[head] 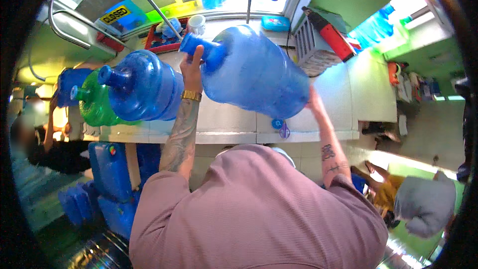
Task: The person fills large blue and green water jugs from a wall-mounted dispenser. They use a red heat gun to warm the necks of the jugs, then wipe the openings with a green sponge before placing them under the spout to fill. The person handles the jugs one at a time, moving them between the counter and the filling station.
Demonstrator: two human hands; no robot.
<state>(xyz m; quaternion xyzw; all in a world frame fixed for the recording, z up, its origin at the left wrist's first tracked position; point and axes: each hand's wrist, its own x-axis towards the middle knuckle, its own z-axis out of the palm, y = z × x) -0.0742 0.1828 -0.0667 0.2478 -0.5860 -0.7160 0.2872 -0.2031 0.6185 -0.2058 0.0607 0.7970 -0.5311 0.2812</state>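
Observation:
A large blue water jug (pixel 257 71) is tilted on its side above the tiled counter (pixel 227 123), its neck to the left. My left hand (pixel 192 69) grips the jug at its neck, thumb up. My right hand (pixel 313 99) supports the jug's base, its fingers mostly hidden behind it. Left of my left hand a second blue jug (pixel 143 86) lies on its side on the counter, neck to the left. Beyond it lies a green jug (pixel 91 101). Below the held jug, near the counter's front edge, are purple-handled scissors (pixel 284 130) and a small blue roll (pixel 276 123).
A red-and-black heat gun (pixel 328 33) rests by a grey slatted box (pixel 313 50) at the back right. A red tray (pixel 164 46), a white mug (pixel 196 24) and a teal pack (pixel 275 23) stand by the window. Blue containers (pixel 110 172) are stacked below left. Other people are at both sides.

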